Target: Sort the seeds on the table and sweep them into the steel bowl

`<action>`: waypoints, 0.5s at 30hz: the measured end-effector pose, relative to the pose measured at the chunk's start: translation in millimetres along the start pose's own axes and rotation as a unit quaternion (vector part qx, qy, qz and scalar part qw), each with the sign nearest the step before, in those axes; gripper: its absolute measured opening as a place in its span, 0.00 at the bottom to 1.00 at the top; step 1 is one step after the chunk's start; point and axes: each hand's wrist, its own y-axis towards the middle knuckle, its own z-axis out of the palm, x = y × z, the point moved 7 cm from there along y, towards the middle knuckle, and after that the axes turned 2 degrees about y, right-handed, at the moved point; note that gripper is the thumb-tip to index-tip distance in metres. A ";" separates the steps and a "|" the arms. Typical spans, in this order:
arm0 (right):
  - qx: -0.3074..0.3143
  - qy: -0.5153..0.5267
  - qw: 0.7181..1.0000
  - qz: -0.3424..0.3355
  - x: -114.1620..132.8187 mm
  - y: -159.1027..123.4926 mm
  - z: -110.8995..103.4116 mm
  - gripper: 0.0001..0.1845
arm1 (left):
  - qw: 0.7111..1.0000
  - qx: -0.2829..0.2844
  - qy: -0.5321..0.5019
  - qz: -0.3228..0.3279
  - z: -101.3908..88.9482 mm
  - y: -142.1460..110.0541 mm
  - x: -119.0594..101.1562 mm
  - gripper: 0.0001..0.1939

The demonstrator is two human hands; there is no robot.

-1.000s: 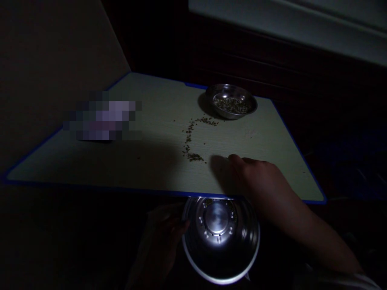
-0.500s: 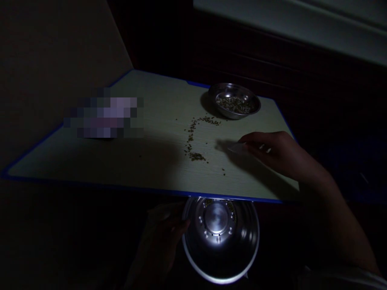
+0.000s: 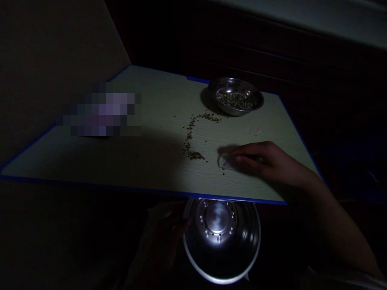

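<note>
Pinching a clear scrap (image 3: 224, 162), the right hand (image 3: 272, 163) would best press its edge low against the pale board (image 3: 160, 100), near loose grains (image 3: 196, 155); the left hand (image 3: 169, 237), grip too dark to tell, is at the pot (image 3: 222, 280). A bowl (image 3: 237, 111) sits at the back; the room is dim.

You are showing two hands: one left hand (image 3: 171, 233) and one right hand (image 3: 267, 159). You are having one table (image 3: 151, 100), one bowl (image 3: 236, 112), one pot (image 3: 223, 259), one clear piece (image 3: 224, 162) and one pixelated item (image 3: 104, 114) in view; the seeds (image 3: 196, 155) are lying too numerous to count.
</note>
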 end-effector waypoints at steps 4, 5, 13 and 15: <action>0.016 0.000 1.000 -0.014 1.7 1.1 2.5 0.18 | 1.000 0.016 -0.008 0.004 1.8 0.2 1.3 0.14; 0.018 -0.003 1.000 -0.017 2.1 1.5 3.0 0.18 | 1.000 0.029 -0.012 0.002 3.2 -0.2 1.5 0.15; 0.027 -0.045 0.998 -0.018 4.8 3.8 6.9 0.18 | 0.999 0.040 -0.012 -0.021 3.3 -1.1 8.3 0.15; 0.027 -0.056 0.998 -0.007 5.1 3.7 6.7 0.18 | 0.999 0.027 -0.016 -0.020 1.4 -1.2 9.9 0.15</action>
